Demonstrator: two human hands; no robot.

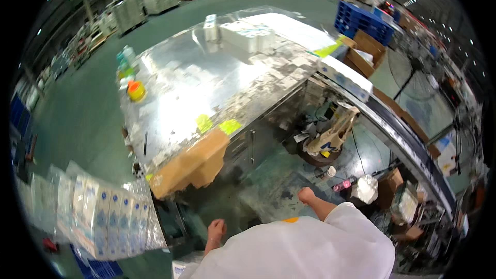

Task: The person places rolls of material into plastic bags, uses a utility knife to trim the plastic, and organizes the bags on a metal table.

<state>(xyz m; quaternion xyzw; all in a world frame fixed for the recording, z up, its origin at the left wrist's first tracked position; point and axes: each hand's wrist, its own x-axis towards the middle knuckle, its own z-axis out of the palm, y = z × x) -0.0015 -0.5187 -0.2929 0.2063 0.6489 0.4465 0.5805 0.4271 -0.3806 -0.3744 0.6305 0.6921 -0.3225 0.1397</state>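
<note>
My left hand [217, 229] hangs low in front of my white shirt, its fingers curled in with nothing seen in them. My right hand [306, 195] is held out over the floor as a loose fist, also without anything visible in it. Neither touches an object. Nearest to the left hand is a bent brown cardboard piece [191, 165] at the metal table's near corner. To the left stand several white-and-blue packs wrapped in clear plastic [116, 217]. Beyond my right hand, a tan tote bag [335, 133] rests on a round stool [314, 158].
The metal table [181, 93] carries white packs [248, 35], an orange-yellow tape roll [136, 91], bottles [124, 64] and a dark pen [145, 143]. Along the right runs a conveyor [403, 139] bearing a row of packs [345, 78]. A fan [413, 67] and blue pallets [363, 23] stand behind it.
</note>
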